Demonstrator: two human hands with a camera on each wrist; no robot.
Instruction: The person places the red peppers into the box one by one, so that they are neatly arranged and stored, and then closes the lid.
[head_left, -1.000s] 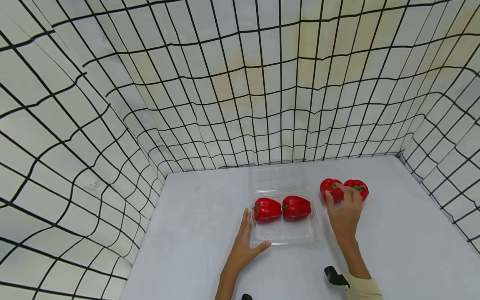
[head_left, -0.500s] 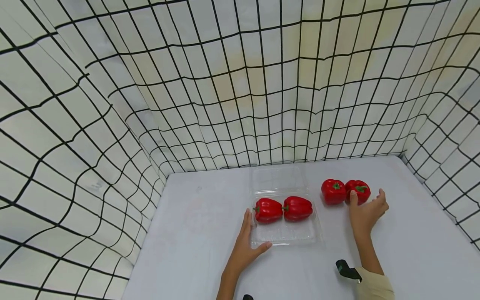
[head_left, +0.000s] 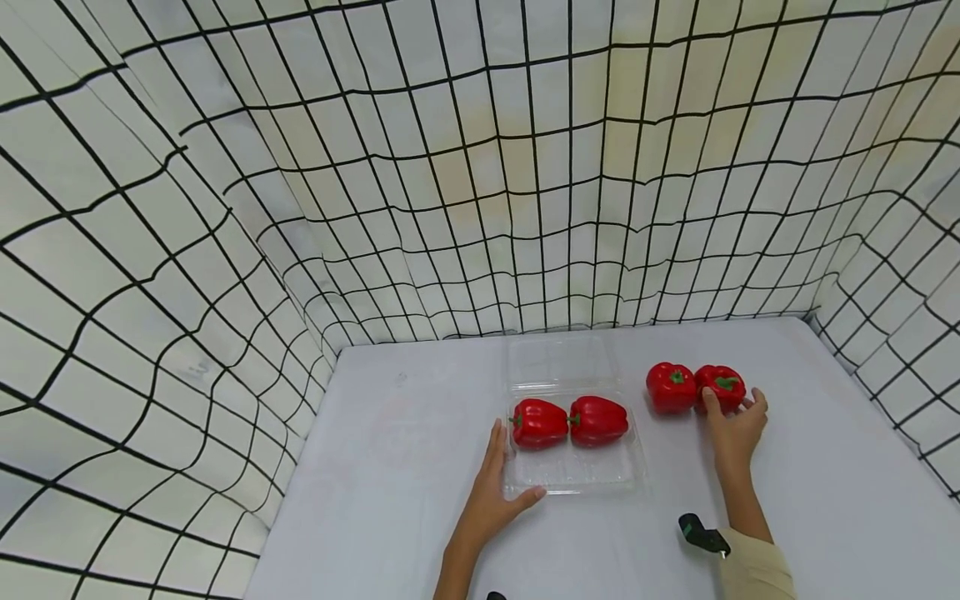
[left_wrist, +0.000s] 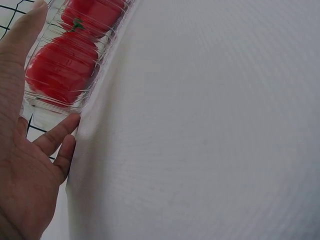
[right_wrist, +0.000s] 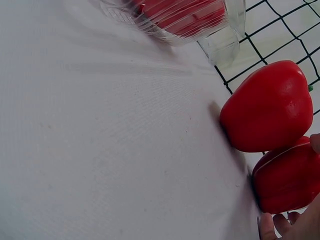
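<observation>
Two red bell peppers lie on their sides, stem to stem, in the rear part of a clear plastic clamshell container [head_left: 573, 472]: a left one [head_left: 538, 425] and a right one [head_left: 600, 422]. My left hand [head_left: 486, 498] rests at the container's left front corner, fingers straight along its side and thumb spread at the front rim. Two more red bell peppers stand on the table to the right, side by side with stems up. My right hand [head_left: 738, 435] holds the outer pepper [head_left: 722, 385] between thumb and fingers. The inner pepper [head_left: 671, 388] touches it.
A white table [head_left: 397, 433] bears everything. Its far and side edges meet white walls covered with black netting [head_left: 555, 208]. The container's clear lid [head_left: 558, 358] lies folded back toward the rear netting.
My right hand has moved right, away from the inner pepper, and closed its fingers around the outer one. The left hand and the container have stayed in place.
</observation>
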